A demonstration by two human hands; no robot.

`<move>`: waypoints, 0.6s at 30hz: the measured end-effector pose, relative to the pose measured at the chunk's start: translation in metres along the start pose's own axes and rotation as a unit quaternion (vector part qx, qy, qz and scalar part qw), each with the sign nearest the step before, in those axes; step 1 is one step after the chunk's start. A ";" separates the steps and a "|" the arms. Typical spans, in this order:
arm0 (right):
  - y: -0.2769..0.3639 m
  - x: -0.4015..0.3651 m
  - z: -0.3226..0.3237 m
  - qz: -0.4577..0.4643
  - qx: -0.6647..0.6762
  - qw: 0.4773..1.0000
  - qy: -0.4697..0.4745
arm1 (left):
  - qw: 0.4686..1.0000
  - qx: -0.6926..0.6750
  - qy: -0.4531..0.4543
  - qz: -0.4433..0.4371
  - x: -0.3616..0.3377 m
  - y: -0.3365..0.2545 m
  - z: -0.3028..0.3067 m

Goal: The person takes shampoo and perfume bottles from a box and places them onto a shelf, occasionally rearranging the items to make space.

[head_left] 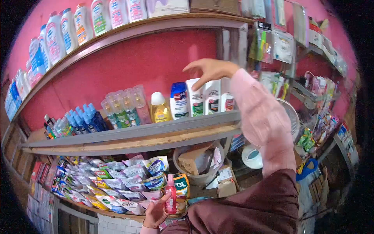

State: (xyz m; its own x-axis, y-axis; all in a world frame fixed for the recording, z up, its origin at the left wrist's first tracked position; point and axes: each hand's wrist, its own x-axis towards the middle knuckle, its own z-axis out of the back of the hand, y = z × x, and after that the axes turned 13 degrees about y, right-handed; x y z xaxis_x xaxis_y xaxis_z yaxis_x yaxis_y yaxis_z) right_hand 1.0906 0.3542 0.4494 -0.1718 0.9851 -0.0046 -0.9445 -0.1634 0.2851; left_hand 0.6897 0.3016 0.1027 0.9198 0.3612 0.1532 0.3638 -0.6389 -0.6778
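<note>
My left hand (156, 211) is low in the view, its fingers round a pink bottle (170, 197) that stands upright beside the pouches. My right hand (212, 72) reaches up to the middle shelf, thumb and fingers apart and nothing between them. Its thumb is in front of the top of a white Zinc bottle with a green label (197, 103). To the right of that stands a white Zinc bottle with a dark label (212, 102), and to the left a blue-and-white bottle (179, 102). A yellow bottle with a white cap (160, 109) is further left.
The grey shelf edge (132, 132) runs below the bottles. Spray bottles (83, 119) line its left part. Pouches (128, 171) fill the lower shelf, near a round bin (183, 150) with cardboard inside. A white fan (290, 117) is at the right. More bottles (80, 25) stand above.
</note>
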 end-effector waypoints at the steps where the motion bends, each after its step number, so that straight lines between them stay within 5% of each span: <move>1: -0.003 0.000 0.002 0.029 -0.044 0.996 -0.067 | 1.000 -0.012 0.009 -0.003 0.000 -0.003 0.001; 4: 0.018 -0.008 0.000 0.161 -0.001 0.947 -0.276 | 0.998 0.051 -0.041 -0.018 0.006 -0.015 -0.006; 6: 0.049 -0.017 -0.011 0.204 0.031 0.923 -0.324 | 0.991 0.109 -0.069 -0.043 0.009 -0.026 -0.003; 9: 0.099 -0.019 -0.055 0.242 0.138 0.931 -0.237 | 0.986 0.127 -0.036 -0.098 0.011 -0.048 -0.016; 14: 0.168 0.006 -0.130 0.201 0.075 0.976 -0.031 | 0.950 0.260 0.025 -0.170 0.000 -0.093 -0.023; 18: 0.217 0.037 -0.164 0.208 0.125 0.970 0.033 | 0.921 0.340 0.025 -0.188 -0.028 -0.126 -0.002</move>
State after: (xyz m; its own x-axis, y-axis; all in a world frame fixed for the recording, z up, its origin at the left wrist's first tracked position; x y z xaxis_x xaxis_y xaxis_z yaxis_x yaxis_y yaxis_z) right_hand 0.8335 0.3466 0.3540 -0.5490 0.8296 0.1021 -0.6937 -0.5204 0.4980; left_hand 0.6186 0.3707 0.1852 0.7597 0.4276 0.4899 0.4972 0.1034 -0.8614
